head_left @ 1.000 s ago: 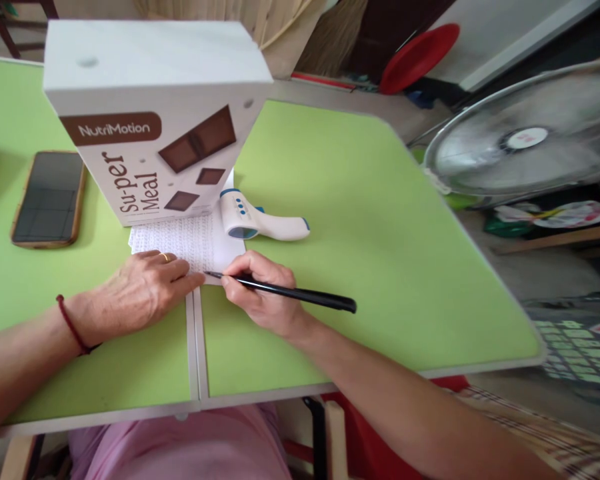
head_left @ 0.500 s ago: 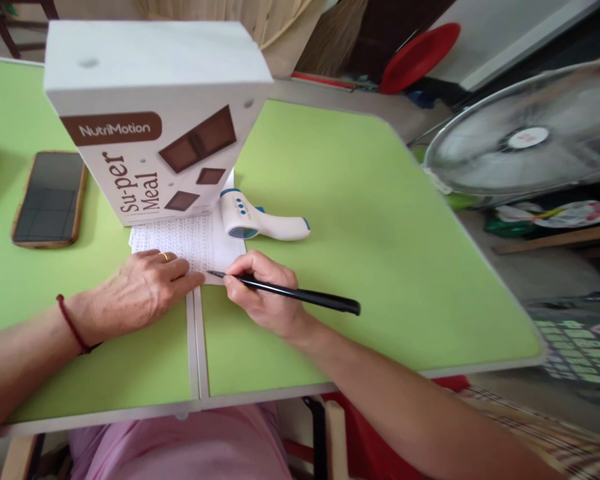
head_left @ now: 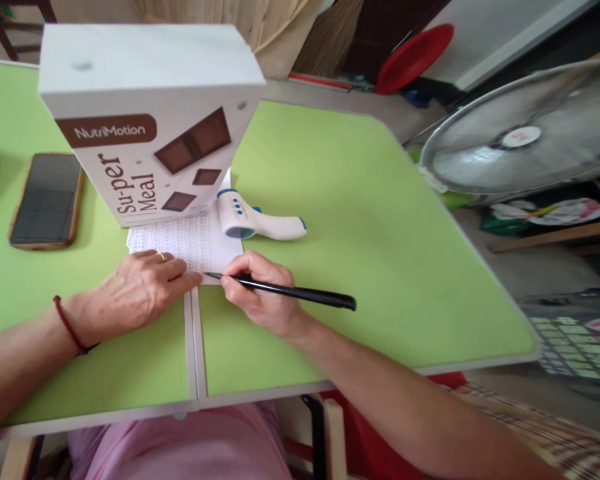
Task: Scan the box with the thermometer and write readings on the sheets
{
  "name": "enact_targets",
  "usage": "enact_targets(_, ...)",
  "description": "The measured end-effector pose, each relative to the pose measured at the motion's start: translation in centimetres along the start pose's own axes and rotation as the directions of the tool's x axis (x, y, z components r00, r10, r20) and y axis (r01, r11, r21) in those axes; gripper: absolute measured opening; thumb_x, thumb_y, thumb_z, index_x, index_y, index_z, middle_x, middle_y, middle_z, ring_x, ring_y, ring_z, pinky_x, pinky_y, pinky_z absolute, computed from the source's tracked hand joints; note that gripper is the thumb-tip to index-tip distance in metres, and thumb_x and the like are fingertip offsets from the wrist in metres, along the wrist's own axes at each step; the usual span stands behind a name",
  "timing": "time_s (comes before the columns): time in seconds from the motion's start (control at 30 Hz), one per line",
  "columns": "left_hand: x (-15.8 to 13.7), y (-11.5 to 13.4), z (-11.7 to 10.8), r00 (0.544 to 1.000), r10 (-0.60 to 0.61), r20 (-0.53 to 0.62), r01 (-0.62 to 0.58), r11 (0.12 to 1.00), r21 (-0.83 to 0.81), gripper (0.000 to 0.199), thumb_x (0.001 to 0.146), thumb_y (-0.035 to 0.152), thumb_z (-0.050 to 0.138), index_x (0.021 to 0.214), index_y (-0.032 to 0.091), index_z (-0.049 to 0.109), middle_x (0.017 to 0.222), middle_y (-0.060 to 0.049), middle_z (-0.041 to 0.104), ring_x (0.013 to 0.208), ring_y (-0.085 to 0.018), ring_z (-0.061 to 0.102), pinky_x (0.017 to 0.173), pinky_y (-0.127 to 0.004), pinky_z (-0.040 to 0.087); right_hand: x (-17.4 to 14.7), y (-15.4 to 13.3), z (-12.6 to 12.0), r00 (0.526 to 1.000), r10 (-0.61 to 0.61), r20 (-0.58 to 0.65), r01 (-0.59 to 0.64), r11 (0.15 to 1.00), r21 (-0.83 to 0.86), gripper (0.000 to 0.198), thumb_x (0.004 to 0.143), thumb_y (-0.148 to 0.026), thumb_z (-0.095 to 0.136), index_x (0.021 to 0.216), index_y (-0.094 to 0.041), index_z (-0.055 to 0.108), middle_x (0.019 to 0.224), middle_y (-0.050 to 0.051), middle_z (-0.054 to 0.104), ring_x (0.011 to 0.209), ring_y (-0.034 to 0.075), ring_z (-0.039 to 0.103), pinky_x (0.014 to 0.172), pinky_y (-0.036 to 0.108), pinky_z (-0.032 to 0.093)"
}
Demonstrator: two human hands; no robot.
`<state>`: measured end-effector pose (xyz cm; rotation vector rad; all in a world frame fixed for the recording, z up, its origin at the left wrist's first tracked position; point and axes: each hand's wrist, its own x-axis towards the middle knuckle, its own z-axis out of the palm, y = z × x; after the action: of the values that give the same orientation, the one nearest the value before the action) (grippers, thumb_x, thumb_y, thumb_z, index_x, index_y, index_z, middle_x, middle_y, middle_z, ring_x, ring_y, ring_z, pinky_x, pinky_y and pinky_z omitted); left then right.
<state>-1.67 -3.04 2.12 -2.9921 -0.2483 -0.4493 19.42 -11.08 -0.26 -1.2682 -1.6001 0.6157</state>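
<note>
My right hand (head_left: 263, 293) is closed around a black pen (head_left: 300, 291), its tip at the lower edge of a sheet of paper (head_left: 180, 243) covered in rows of small handwriting. Flat on the sheet's lower left part lies my left hand (head_left: 145, 283), fingers stretched toward the pen tip, with a ring and a dark red cord at the wrist. A white NutriMotion box (head_left: 155, 147) stands upright on the upper part of the paper and hides some of it. Beside the box, a white and blue infrared thermometer (head_left: 260, 220) rests partly on the sheet's right side.
A phone (head_left: 47, 200) in a brown case lies left of the box on the green folding table (head_left: 355, 200). The table's seam runs below the paper. Past the right edge stands a fan (head_left: 520, 137); a red basin (head_left: 415, 59) is on the floor behind.
The whole view has shifted slightly, so things appear a little further left. Both hands keep nearly the same place on the paper, and the pen stays in the right hand.
</note>
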Motion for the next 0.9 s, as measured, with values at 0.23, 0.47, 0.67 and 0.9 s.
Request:
enact_targets(0.23,0.08,0.00,0.03,1.000,-0.002,0.010,0.002,1.000,0.012,0.027,0.098,0.009,0.041,0.112,0.017,0.063,0.072,-0.002,0.058,0.055,-0.019,0.052,0.052,-0.032,0.040,0.02,-0.01,0.01,1.000,0.021,0.009,-0.021,1.000,-0.001,0.013,0.080,-0.017,0.060,0.070,-0.021,0.052,0.056,-0.007,0.052,0.045,0.006,0.043,0.042,0.018,0.035)
enact_targets(0.47,0.02,-0.03,0.05,1.000,-0.007,0.007,0.007,1.000,0.009,0.029,0.097,0.008,0.040,0.113,0.017,0.063,0.073,-0.002,0.058,0.055,-0.020,0.053,0.052,-0.032,0.041,0.18,-0.31,-0.02,0.999,0.016,-0.030,-0.016,1.000,-0.009,0.014,0.080,-0.015,0.058,0.070,-0.021,0.051,0.054,-0.008,0.052,0.043,0.006,0.041,0.041,0.018,0.033)
enact_targets(0.67,0.02,-0.05,-0.07,1.000,-0.008,0.014,0.008,1.000,0.007,0.027,0.097,0.009,0.043,0.113,0.017,0.063,0.073,-0.002,0.058,0.055,-0.019,0.052,0.052,-0.032,0.041,0.15,-0.22,0.00,1.000,0.002,-0.014,-0.002,0.999,-0.051,0.014,0.080,-0.017,0.058,0.070,-0.021,0.050,0.056,-0.007,0.052,0.045,0.006,0.043,0.042,0.018,0.035)
enact_targets(0.9,-0.05,0.02,-0.09,1.000,-0.010,0.021,0.010,1.000,0.017,0.026,0.097,0.009,0.044,0.112,0.017,0.063,0.073,-0.002,0.058,0.056,-0.018,0.053,0.053,-0.031,0.041,0.08,-0.14,-0.08,1.000,0.001,0.003,0.000,0.999,-0.051,0.015,0.080,-0.018,0.058,0.069,-0.022,0.049,0.055,-0.007,0.051,0.044,0.007,0.043,0.042,0.019,0.035)
